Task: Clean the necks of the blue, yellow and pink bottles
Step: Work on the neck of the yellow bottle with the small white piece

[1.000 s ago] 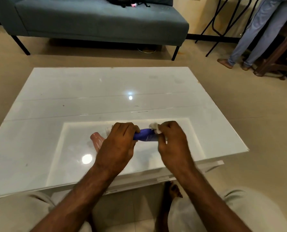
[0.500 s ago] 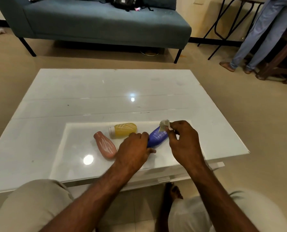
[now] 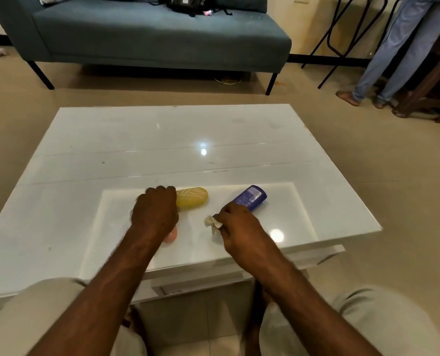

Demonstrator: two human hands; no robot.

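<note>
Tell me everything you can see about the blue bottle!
The blue bottle is small, smooth and shiny, like plastic, with a pale printed label on its side. It lies on its side on the white table, slanting, its flat rounded end pointing away to the right. The nearer end, where the neck would be, is hidden behind the right hand, so whether that hand touches it is unclear. That hand pinches a small white wad. The yellow bottle lies apart, to its left.

The blue bottle [image 3: 251, 197], lying near the table's [image 3: 162, 140] right edge, carries white print; it is too small to read.
</note>
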